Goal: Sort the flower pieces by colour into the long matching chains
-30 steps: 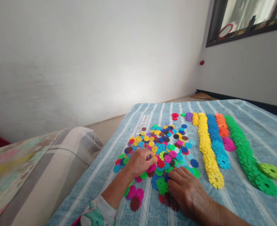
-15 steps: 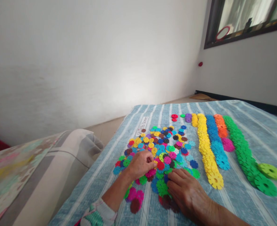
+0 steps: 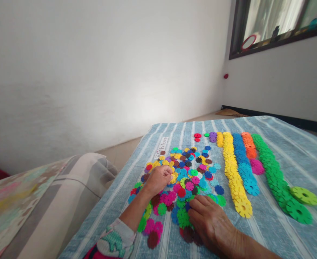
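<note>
A loose pile of mixed-colour plastic snowflake discs (image 3: 186, 169) lies on a blue striped cloth (image 3: 255, 233). My left hand (image 3: 159, 178) rests on the pile's left side with its fingers curled together over yellow discs; what it pinches is hidden. My right hand (image 3: 211, 223) lies flat at the near edge of the pile, fingertips on a green disc (image 3: 182, 217) and blue ones. To the right run sorted rows: yellow (image 3: 235, 172), blue (image 3: 243, 162), orange (image 3: 248, 145) and green (image 3: 275, 178).
A magenta heap (image 3: 256, 166) sits below the orange row. Small red (image 3: 197, 136) and purple (image 3: 213, 136) groups lie at the far end. A folded grey and patterned quilt (image 3: 53, 201) lies left of the cloth. White walls and a dark window frame (image 3: 268, 32) stand behind.
My left hand has moved away from me and slightly left, off the pink discs and up to the yellow ones. My right hand has stayed nearly still. The view has shifted a little.
</note>
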`<act>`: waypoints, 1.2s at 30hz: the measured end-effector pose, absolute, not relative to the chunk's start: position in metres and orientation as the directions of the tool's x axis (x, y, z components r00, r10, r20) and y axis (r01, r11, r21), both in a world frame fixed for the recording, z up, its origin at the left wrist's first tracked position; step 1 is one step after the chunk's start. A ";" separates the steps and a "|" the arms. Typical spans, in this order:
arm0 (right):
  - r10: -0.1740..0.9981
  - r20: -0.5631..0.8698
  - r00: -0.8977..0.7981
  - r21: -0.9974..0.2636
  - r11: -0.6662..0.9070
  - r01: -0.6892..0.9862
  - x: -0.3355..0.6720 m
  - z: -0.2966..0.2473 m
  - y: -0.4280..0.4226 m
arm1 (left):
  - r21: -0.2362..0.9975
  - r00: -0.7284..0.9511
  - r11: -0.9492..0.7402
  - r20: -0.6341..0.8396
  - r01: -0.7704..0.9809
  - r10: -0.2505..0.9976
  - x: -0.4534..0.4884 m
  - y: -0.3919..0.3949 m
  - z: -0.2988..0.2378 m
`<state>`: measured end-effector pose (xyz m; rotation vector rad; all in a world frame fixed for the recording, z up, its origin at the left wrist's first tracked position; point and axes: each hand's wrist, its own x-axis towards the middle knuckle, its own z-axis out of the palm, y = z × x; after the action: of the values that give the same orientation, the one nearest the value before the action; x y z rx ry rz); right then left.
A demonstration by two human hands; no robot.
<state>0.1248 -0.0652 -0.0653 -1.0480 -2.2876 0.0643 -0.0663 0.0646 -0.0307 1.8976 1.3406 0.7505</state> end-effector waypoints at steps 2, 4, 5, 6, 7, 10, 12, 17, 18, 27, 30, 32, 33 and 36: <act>0.696 0.519 -0.495 -0.281 0.686 0.671 0.125 -0.066 -0.065 | 0.757 0.313 -0.249 0.061 0.604 0.948 -0.064 0.070 -0.032; 0.690 0.526 -0.496 -0.279 0.692 0.666 0.125 -0.067 -0.064 | 0.697 0.319 -0.262 0.050 0.668 0.946 -0.061 0.073 -0.029; 0.686 0.533 -0.496 -0.277 0.695 0.664 0.125 -0.068 -0.064 | 0.656 0.321 -0.269 0.042 0.705 0.946 -0.059 0.074 -0.027; 0.683 0.538 -0.494 -0.275 0.697 0.663 0.125 -0.068 -0.064 | 0.610 0.321 -0.273 0.032 0.744 0.946 -0.058 0.074 -0.024; 0.680 0.544 -0.492 -0.272 0.697 0.663 0.125 -0.069 -0.064 | 0.561 0.321 -0.277 0.020 0.780 0.947 -0.056 0.074 -0.021; 0.673 0.557 -0.487 -0.264 0.699 0.664 0.124 -0.070 -0.063 | 0.426 0.322 -0.283 -0.021 0.859 0.946 -0.052 0.073 -0.011; 0.668 0.561 -0.489 -0.258 0.703 0.663 0.124 -0.070 -0.063 | 0.362 0.317 -0.282 -0.040 0.888 0.947 -0.050 0.073 -0.007; 0.657 0.576 -0.486 -0.243 0.706 0.665 0.124 -0.068 -0.063 | 0.338 0.290 -0.256 -0.053 0.906 0.955 -0.049 0.075 -0.009; 0.656 0.576 -0.487 -0.241 0.706 0.666 0.124 -0.068 -0.063 | 0.342 0.292 -0.257 -0.052 0.904 0.955 -0.050 0.076 -0.010; 0.658 0.566 -0.496 -0.241 0.708 0.664 0.124 -0.069 -0.062 | 0.409 0.303 -0.269 -0.021 0.872 0.953 -0.053 0.082 -0.019; 0.652 0.578 -0.491 -0.225 0.705 0.672 0.124 -0.066 -0.061 | 0.435 0.310 -0.275 -0.012 0.858 0.951 -0.051 0.078 -0.017; 0.644 0.592 -0.485 -0.204 0.702 0.682 0.123 -0.066 -0.059 | 0.457 0.329 -0.287 -0.014 0.842 0.944 -0.052 0.077 -0.016; 0.635 0.603 -0.482 -0.191 0.702 0.686 0.122 -0.066 -0.058 | 0.473 0.339 -0.291 -0.016 0.831 0.941 -0.053 0.077 -0.015; 0.602 0.635 -0.485 -0.145 0.709 0.690 0.118 -0.071 -0.053 | 0.556 0.347 -0.284 -0.009 0.781 0.938 -0.055 0.079 -0.012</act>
<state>0.1181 -0.0531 -0.0705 -0.9778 -2.2356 -0.1689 -0.0551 0.0795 -0.0120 2.1462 1.4991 0.4447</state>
